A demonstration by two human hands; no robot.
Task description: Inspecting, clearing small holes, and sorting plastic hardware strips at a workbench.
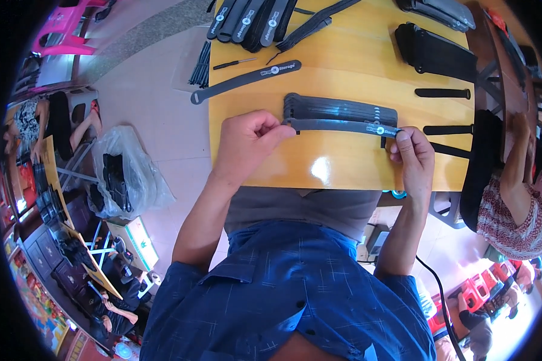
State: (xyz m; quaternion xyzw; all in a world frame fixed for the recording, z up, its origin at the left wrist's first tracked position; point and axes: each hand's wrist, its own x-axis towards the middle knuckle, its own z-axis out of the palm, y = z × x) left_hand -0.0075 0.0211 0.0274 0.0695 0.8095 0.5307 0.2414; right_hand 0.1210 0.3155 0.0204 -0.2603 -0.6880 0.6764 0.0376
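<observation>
A long black strap (337,127) with a small white print lies stretched across the yellow wooden table (337,72). My left hand (247,141) pinches its left end between thumb and fingers. My right hand (412,153) pinches its right end near the print. Just behind the strap sits a neat stack of the same black straps (340,108), touching it along the far edge.
More black straps lie around the table: a single one (247,81) at the left, a fanned bundle (253,21) at the back, a thick pile (433,54) at the right. A plastic bag (123,174) of straps sits on the floor at left. Another person (518,204) sits at right.
</observation>
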